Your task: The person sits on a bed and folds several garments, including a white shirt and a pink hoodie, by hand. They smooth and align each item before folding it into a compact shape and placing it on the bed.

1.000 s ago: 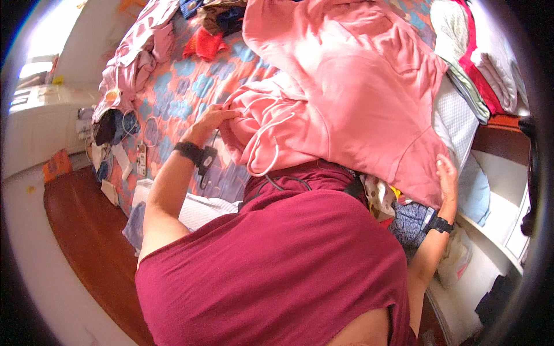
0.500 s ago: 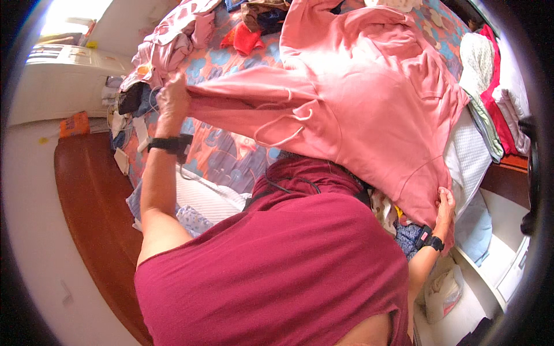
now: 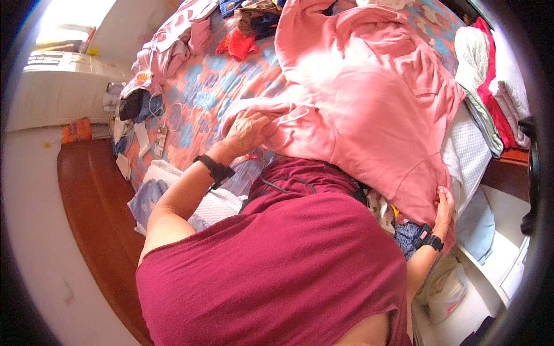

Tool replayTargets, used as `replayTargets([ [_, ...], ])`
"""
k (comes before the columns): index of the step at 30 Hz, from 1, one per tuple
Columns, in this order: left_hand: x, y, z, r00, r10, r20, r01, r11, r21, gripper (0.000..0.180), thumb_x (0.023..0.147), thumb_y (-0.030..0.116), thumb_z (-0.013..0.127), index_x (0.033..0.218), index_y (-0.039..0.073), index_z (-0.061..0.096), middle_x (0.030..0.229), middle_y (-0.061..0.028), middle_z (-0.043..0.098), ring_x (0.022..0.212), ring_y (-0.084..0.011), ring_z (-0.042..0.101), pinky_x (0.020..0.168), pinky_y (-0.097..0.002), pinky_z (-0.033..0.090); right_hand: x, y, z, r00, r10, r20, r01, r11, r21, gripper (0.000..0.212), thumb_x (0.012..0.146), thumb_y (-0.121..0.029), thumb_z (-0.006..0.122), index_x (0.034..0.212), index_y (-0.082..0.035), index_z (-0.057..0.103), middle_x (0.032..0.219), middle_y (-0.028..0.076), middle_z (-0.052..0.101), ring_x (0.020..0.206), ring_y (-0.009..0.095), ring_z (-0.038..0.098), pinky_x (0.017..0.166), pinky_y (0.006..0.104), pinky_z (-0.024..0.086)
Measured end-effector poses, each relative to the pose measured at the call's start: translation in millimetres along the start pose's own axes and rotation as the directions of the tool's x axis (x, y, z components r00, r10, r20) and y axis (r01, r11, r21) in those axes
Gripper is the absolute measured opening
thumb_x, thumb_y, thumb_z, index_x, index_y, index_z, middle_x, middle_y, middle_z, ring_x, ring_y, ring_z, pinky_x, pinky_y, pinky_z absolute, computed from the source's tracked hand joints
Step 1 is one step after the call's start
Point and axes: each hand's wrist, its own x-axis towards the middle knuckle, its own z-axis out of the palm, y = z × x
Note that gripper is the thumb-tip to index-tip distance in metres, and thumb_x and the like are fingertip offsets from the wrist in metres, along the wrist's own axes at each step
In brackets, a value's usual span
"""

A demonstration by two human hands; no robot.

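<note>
Where the salmon-pink, soft-fabric hooded garment lies: spread over the orange-and-blue floral bedcover, in front of the person.
Left hand: narrow, fingers bent onto the folded hood cloth; can't tell how firm the grip.
Right hand: narrow, fingers on cloth at the lower right corner; pinching or just resting, can't tell.
Key relation: garment body is right of the left hand, up and left of the right hand; cloth bridges both.
Long axis: seems to run from hood, lower left, to upper right; bunching makes this unsure.
Nearer hand: left, to hood and pale thin drawstring; right, to the lower corner.
Hidden: left fingertips, right thumb, garment underside.
Cut off: garment's upper end, at top edge.
Hard to read: glare patch on upper cloth; dark-blue and brown clothes heap, partly cropped.
</note>
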Motion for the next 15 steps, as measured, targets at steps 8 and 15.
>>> replayTargets([
  [8,17.3,-30.5,-88.8,0.705,-0.519,0.484,0.648,0.194,-0.737,0.035,0.081,0.008,0.058,0.115,-0.001,0.061,0.105,-0.0033,0.065,0.094,-0.0106,0.061,0.08,-0.0279,0.05,-3.3,-3.4,3.9,1.0,-0.007,0.015,0.006,0.998,0.067,0.03,0.1,-0.032,0.06,0.109,-0.006,0.071,0.095,0.0,0.069,0.079,0.009,0.06,0.066,0.0247,0.047],
  [15,38.3,18.3,-115.5,0.216,-0.147,0.965,0.115,0.986,0.124,0.042,0.084,0.035,0.074,0.108,0.001,0.07,0.087,-0.0084,0.071,0.075,-0.0166,0.066,0.067,-0.036,0.054,-2.2,-1.4,3.8,1.0,-0.016,0.013,0.015,0.997,0.078,0.028,0.099,-0.033,0.062,0.106,-0.007,0.071,0.088,-0.003,0.066,0.074,0.007,0.058,0.062,0.0233,0.046],
])
